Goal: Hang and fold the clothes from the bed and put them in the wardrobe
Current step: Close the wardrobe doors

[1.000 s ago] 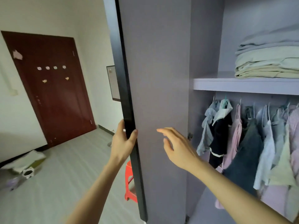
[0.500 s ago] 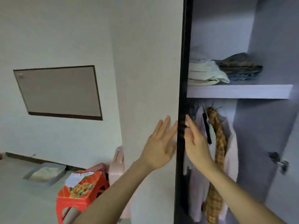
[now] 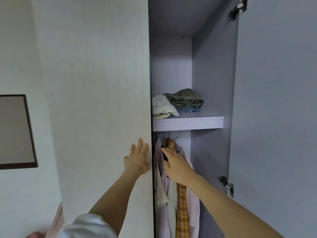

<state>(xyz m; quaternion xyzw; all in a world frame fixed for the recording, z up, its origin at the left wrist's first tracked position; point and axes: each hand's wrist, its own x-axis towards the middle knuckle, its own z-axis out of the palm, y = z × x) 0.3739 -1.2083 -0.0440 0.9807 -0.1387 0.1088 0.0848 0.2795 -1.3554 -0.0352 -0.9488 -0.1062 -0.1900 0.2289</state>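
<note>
Your left hand [image 3: 137, 160] lies flat on the outer face of the closed wardrobe door [image 3: 103, 100], its fingers [image 3: 139, 145] straight and spread, tips pointing up, close to the door's dark right edge. Your right hand [image 3: 176, 166] reaches into the open compartment, fingers extended and relaxed, holding nothing; its fingertips touch the shoulder area of the hanging clothes [image 3: 173, 194], just below the hanger hooks.

Count what you have in the wardrobe [image 3: 211, 83]: 1 shelf [image 3: 188, 123] and 1 hanging space under it. On the shelf sit 2 piles of folded clothes. The left pile [image 3: 162, 107] is cream and white. The right pile [image 3: 186, 98] has an olive patterned piece on top and blue denim beneath. The 2 piles touch each other, well above your fingers.

Below the shelf hang about 5 garments packed together: a whitish one at the left, pale pink striped shirts, and 1 orange plaid shirt [image 3: 181, 212] that runs down under your right wrist. The exact number is hard to tell, since they overlap.

The right-hand door [image 3: 274, 117] stands open, with 2 metal hinges showing, 1 at the top [image 3: 238, 8] and 1 lower down [image 3: 227, 185].

On the wall to your left is 1 dark-framed board [image 3: 15, 131]. A white sleeve [image 3: 87, 225] shows at the bottom edge.
</note>
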